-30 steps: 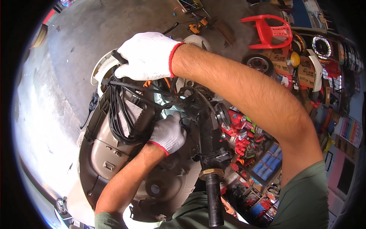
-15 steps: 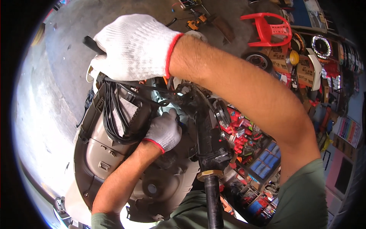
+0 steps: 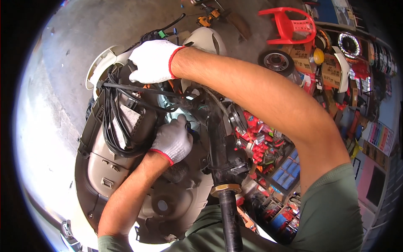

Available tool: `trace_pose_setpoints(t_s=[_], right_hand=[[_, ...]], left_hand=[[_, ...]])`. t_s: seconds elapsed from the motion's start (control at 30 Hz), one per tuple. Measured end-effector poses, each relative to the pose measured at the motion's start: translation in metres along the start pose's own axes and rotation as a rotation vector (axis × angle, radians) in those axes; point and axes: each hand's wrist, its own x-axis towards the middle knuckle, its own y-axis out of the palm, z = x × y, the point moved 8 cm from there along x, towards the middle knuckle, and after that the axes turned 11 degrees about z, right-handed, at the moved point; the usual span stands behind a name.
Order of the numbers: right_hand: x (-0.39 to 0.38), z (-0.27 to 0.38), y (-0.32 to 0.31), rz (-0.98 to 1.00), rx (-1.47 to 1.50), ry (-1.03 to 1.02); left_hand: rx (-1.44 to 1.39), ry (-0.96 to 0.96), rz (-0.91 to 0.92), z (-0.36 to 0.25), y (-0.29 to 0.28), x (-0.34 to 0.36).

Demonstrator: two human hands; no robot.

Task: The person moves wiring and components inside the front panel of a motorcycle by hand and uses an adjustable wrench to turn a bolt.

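My right hand point(image 3: 153, 62), in a white knit glove with a red cuff, is curled closed above the far end of a partly stripped scooter front. A dark end pokes out at its fingers; most of what it grips is hidden. My left hand point(image 3: 172, 140), gloved alike, is closed low inside the scooter's beige plastic panel point(image 3: 98, 168), beside the black steering column point(image 3: 217, 151). A dark object shows at its far right side, too covered to name. A looped bundle of black cables point(image 3: 110, 130) hangs over the panel, left of my left hand. A brass-coloured nut point(image 3: 226, 190) rings the column.
A cream cover point(image 3: 205, 38) and a curved cream rim point(image 3: 94, 69) stand at the scooter's far end. Beyond lie a yellow-black power drill point(image 3: 208, 17), a red plastic chair point(image 3: 291, 27) and a wheel point(image 3: 276, 61). Blue parts trays point(image 3: 287, 174) and red-packed items crowd the right.
My right hand has drawn back, lower in view, baring the cream rim and cover. The dark piece at its fingers shows less. My left hand stays beside the column as the whole view shifts slightly.
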Motion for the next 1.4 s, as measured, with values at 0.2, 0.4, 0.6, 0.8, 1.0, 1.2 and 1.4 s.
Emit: trace_pose_setpoints(t_s=[0.2,0.4,0.6,0.8,1.0,1.2,1.4], right_hand=[[0.025,-0.003,0.034,0.18,-0.039,-0.007],[0.041,-0.017,0.049,0.213,0.038,-0.036],[0.037,-0.019,0.07,0.347,0.022,0.034],[0.017,-0.009,0.057,0.192,0.077,0.038],[0.03,-0.015,0.086,0.425,0.087,0.012],[0.024,-0.004,0.081,0.354,0.089,-0.02],[0.02,-0.006,0.075,0.303,0.01,-0.054]], left_hand=[[0.0,-0.014,0.044,0.001,0.002,0.002],[0.004,-0.005,0.044,-0.002,0.001,0.002],[-0.019,-0.03,0.075,0.001,0.002,0.002],[-0.045,-0.037,0.094,0.0,0.002,0.003],[-0.073,-0.032,0.099,-0.002,0.0,0.004],[-0.067,-0.038,0.081,0.001,0.0,0.002],[-0.074,-0.027,0.096,-0.001,0.002,0.004]])
